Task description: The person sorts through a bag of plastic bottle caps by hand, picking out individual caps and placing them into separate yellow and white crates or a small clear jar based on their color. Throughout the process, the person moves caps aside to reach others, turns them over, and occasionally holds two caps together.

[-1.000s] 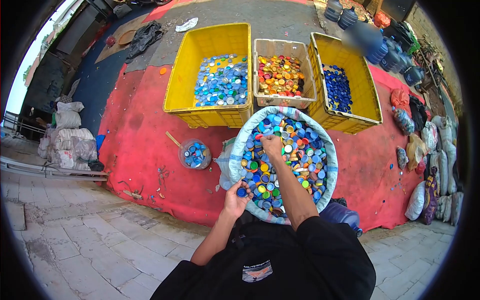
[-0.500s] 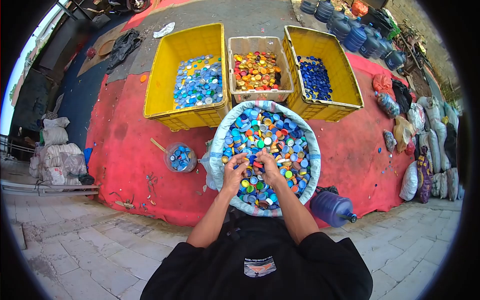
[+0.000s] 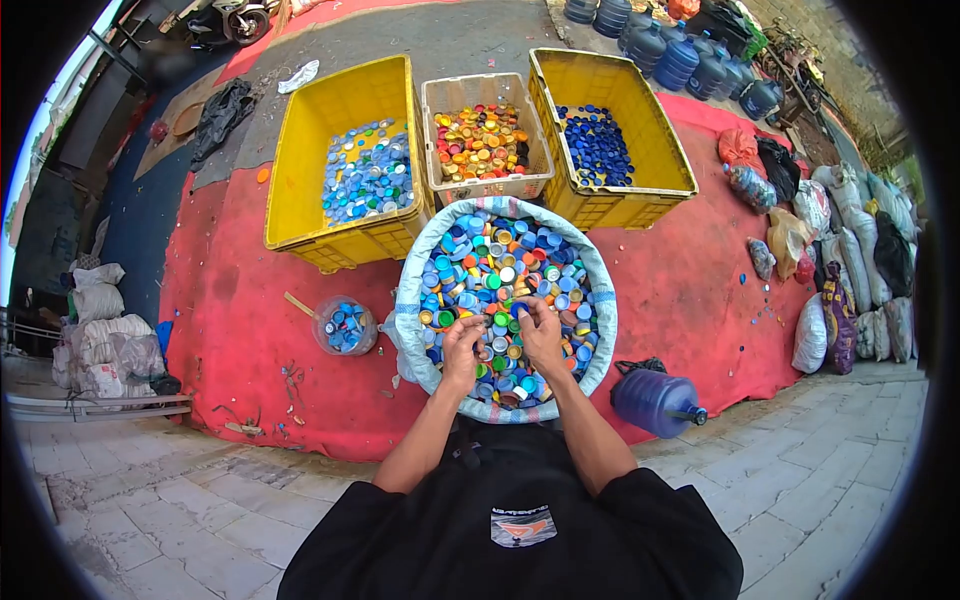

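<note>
Reference: sack center as dial center, 12 o'clock directly away from the wearer.

Handled item: dark blue cap (image 3: 519, 309), small, round, plastic, deeper in shade than most of the caps beneath. Position: above the sack, near dial center, between thumb and fingers of the right hand (image 3: 543, 338). Markings on cap: too small to read.

Left hand (image 3: 462, 347): toward 8 o'clock, palm turned inward, fingers curled toward the right hand. Contents of left fingers: cannot tell (green caps directly behind the fingertips). Hands: near each other, a narrow gap between, not touching.

Sack (image 3: 408, 290): round mouth, thick rolled rim, pale blue-green fabric with faint red and blue stripes. Fill: mixed caps (image 3: 483, 268) in light blue, dark blue, green, yellow, orange and white, some hollow side up, others top up.

Surroundings, all by the same dial:
- Between 10 and 11 o'clock: left yellow crate (image 3: 350, 248), with mostly light blue caps plus a few white and green.
- 12 o'clock: whitish crate (image 3: 487, 188), with yellow, orange and red caps.
- 1 o'clock: right yellow crate (image 3: 620, 210), with dark blue caps.
- 9 o'clock: transparent tub (image 3: 371, 338), with blue caps; pale stick (image 3: 298, 303) at its edge.
- 4 o'clock: blue-purple water jug (image 3: 650, 400), on its side, neck away from sack.

Support beneath sack: red mat (image 3: 670, 290).
</note>
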The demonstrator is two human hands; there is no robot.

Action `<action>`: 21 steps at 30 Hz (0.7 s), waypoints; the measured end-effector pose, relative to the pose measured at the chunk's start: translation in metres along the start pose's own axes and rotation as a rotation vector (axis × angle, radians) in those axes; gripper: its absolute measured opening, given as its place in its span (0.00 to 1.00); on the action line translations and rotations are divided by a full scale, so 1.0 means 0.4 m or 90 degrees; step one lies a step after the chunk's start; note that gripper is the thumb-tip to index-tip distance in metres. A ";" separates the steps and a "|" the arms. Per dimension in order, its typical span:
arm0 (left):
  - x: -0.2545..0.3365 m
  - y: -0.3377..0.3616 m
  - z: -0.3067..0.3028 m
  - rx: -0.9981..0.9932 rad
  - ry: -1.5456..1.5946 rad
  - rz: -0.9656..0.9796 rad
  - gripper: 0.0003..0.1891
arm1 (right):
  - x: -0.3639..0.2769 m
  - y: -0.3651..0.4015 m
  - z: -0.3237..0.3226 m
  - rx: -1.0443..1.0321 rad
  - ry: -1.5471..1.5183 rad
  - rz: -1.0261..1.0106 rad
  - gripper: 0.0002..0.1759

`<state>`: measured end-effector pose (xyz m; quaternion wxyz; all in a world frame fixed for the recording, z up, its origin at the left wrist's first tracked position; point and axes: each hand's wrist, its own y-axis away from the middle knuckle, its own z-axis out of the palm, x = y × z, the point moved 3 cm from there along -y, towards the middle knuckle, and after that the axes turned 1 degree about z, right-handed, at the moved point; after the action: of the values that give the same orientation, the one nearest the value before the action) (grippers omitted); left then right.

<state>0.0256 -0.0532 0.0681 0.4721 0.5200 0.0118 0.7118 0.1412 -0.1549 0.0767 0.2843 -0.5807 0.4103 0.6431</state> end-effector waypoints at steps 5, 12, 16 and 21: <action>-0.018 0.004 -0.005 0.011 -0.063 -0.024 0.08 | 0.007 -0.009 -0.049 0.053 0.272 -0.254 0.08; 0.018 0.050 0.122 -0.070 -0.223 0.048 0.13 | -0.003 0.000 -0.037 -0.021 -0.401 0.171 0.05; -0.010 -0.036 0.066 0.026 -0.121 0.009 0.13 | -0.027 0.009 -0.036 -0.064 -0.548 0.199 0.07; 0.070 -0.239 -0.038 0.156 -0.430 0.285 0.14 | -0.016 0.042 -0.066 -0.100 -0.612 0.258 0.15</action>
<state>0.0768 0.0262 0.0332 0.2176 0.7661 -0.1722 0.5797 0.1417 -0.1852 0.0866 0.2658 -0.1486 0.2879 0.9079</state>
